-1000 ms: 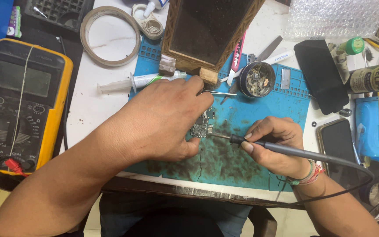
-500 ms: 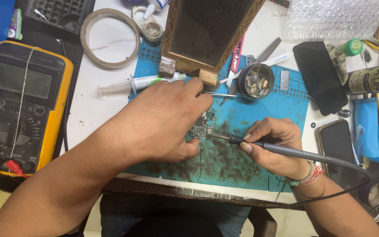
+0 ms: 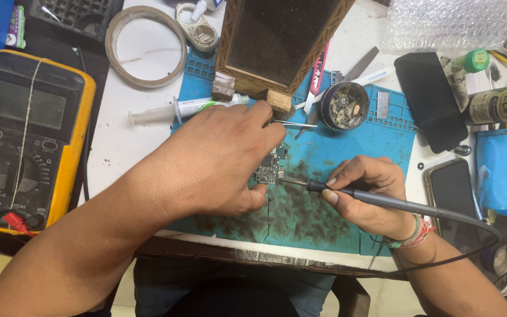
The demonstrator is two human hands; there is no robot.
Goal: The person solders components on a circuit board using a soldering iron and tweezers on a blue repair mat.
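Presently, a small green circuit board [image 3: 270,169] is seen lying on the stained blue silicone work mat [image 3: 353,138] at the middle of the white surface [image 3: 112,138]. The left hand [image 3: 224,155] is laid over the board's left side, fingers curled and pinching a thin pair of metal tweezers [image 3: 294,124] that juts toward the right. The right hand [image 3: 371,194] is closed in a pen grip on a slim black soldering iron [image 3: 377,199], whose tip is set against the board's right edge; its cable [image 3: 470,235] runs off to the right.

Around the work, a clear syringe [image 3: 177,110] lies just above the left hand, a carved wooden frame [image 3: 277,41] stands at the mat's upper edge, and a round tin of tip-cleaning wool [image 3: 344,105] sits beside it. A yellow-and-black multimeter [image 3: 24,129] lies well to the left, a roll of tape [image 3: 145,46] above it. Two dark phones [image 3: 429,100] [image 3: 453,194] lie to the right. Much of the board is hidden by the left hand.

Against the earlier frames, little difference is noted: both hands have kept their grips and places, and the iron's tip has stayed at the board.
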